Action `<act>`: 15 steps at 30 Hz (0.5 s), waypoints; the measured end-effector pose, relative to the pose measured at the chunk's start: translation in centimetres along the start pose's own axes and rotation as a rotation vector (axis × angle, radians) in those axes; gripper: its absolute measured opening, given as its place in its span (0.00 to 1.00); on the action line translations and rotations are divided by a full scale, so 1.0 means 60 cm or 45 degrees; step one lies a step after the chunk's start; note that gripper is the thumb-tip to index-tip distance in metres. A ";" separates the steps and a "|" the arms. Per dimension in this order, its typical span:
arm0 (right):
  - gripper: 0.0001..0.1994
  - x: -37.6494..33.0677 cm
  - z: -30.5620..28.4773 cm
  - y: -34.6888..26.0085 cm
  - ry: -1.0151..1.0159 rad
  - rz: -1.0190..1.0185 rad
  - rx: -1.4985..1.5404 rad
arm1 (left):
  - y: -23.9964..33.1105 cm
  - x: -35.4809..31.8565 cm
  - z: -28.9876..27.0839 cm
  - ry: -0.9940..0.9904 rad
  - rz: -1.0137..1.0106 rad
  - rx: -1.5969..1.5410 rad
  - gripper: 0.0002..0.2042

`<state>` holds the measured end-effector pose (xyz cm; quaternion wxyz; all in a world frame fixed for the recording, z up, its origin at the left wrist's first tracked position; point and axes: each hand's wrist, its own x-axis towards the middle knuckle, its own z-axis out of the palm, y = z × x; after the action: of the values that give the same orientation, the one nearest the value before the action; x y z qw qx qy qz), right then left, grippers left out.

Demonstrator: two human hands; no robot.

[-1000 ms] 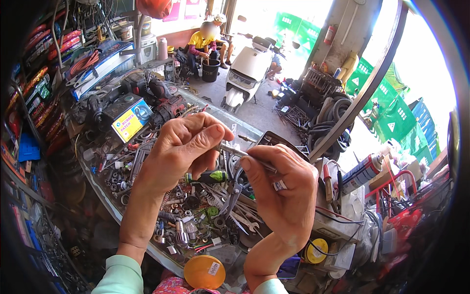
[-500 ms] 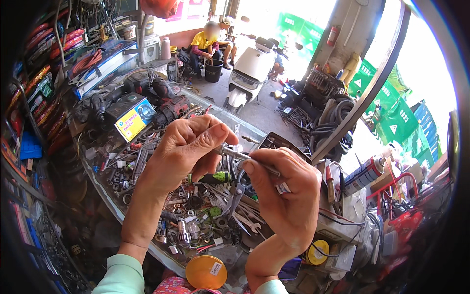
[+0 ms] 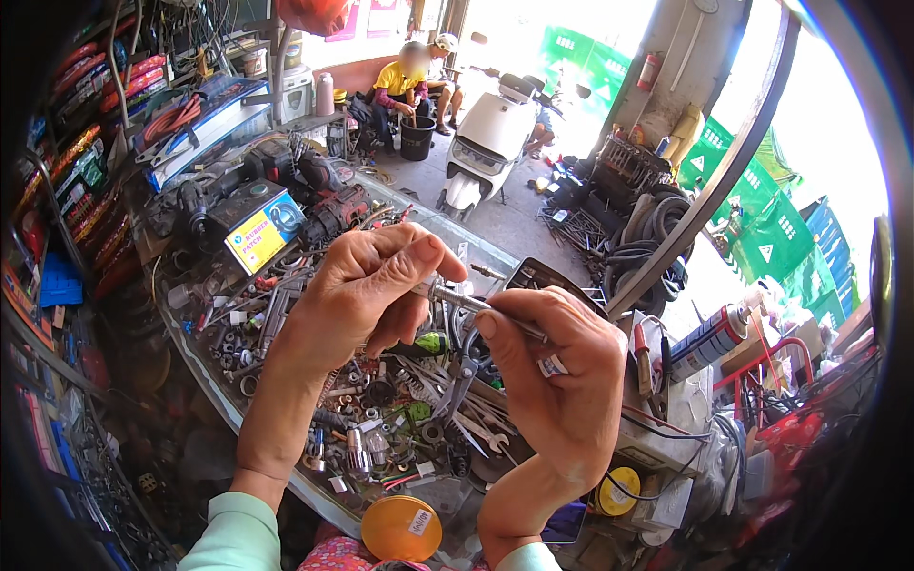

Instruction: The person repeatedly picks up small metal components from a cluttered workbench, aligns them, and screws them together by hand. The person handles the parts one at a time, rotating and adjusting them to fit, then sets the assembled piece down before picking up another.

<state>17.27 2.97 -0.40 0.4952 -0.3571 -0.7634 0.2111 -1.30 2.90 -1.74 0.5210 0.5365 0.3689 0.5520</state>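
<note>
A slim silvery metal rod (image 3: 459, 300), with a thicker, stepped end, is held above the cluttered workbench by both hands. The thicker end sits between the thumb and fingers of my left hand (image 3: 354, 297), which partly cover it. My right hand (image 3: 569, 381) pinches the other end between thumb and index finger, its remaining fingers curled in. Below them lie loose nuts, sockets and small metal parts, among them pliers (image 3: 455, 385) and a wrench (image 3: 497, 443). What exactly the rod belongs to cannot be made out.
A glass-topped bench (image 3: 214, 385) carries a patch-kit box (image 3: 262, 238) and an orange round lid (image 3: 401, 528). To the right stand a spray can (image 3: 709, 343) and cables. Beyond are a white scooter (image 3: 490, 138), a black bucket (image 3: 417, 139) and two seated people.
Almost nothing differs. Both hands keep their grip on the metal rod, with the right hand shifted only very slightly.
</note>
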 end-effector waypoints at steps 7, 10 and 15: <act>0.03 0.001 0.001 0.006 0.034 -0.027 -0.067 | -0.014 -0.001 0.009 0.035 0.231 0.043 0.10; 0.03 0.001 0.002 0.000 0.069 -0.077 -0.031 | 0.002 -0.006 0.006 0.029 0.138 0.022 0.09; 0.04 -0.001 -0.006 -0.002 0.031 -0.034 -0.014 | 0.009 -0.008 -0.002 -0.043 -0.002 0.001 0.13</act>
<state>17.59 2.82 -0.17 0.5052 -0.3519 -0.7632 0.1961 -1.55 2.36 -1.33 0.5275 0.5455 0.3606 0.5424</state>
